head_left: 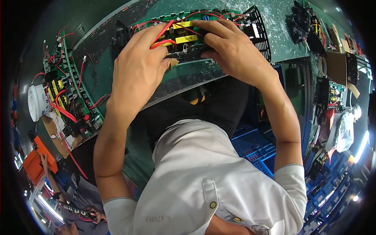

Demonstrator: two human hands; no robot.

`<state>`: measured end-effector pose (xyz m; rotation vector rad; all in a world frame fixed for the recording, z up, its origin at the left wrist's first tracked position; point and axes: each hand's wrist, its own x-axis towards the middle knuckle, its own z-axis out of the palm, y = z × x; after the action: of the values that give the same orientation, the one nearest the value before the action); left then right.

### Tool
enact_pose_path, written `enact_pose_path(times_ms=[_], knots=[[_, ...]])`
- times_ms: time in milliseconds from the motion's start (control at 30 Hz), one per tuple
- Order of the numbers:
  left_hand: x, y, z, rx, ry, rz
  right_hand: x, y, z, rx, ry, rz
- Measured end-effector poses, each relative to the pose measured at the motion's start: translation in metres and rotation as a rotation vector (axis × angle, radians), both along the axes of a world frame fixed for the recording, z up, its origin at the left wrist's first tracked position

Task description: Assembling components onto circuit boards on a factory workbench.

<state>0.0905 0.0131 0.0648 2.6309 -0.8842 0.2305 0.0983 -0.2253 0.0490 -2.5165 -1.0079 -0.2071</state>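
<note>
On the green worktable (188, 74), a circuit board assembly (186, 39) with yellow-wrapped transformers lies before me. Thick and thin red wires (164, 42) run over it. A black slotted end panel (259, 33) stands at its right end, and another dark panel (122, 32) at its left. My left hand (139, 64) is closed around the near left side, its thumb by a small tan piece (173, 62) at the black near edge. My right hand (237, 49) grips the right half, fingers over the top and thumb at the near edge. Both hands partly hide the board.
More wired circuit boards (70, 80) lie at the left, beside a white bucket (35, 103). At the right are a black plastic bag (297, 23), a tape roll (322, 66) and a cardboard box (336, 67). Blue crates (252, 147) stand below. Other people work at lower left.
</note>
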Motion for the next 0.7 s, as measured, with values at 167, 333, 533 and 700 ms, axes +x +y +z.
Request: enact_pose_path(times_ms=[167,333,533,700], knots=[[0.001,0.0,-0.002,-0.04,0.042,0.016,0.003,0.0,-0.002,0.012,-0.011,-0.004],[0.003,0.001,0.006,0.008,-0.024,0.002,0.003,0.001,0.0,0.031,-0.022,0.008],[0.006,0.001,0.009,-0.015,0.001,-0.081,0.002,-0.005,0.002,0.012,0.028,0.02],[0.014,0.045,0.04,-0.551,0.306,0.083,0.001,-0.039,0.044,0.303,0.131,-0.024]])
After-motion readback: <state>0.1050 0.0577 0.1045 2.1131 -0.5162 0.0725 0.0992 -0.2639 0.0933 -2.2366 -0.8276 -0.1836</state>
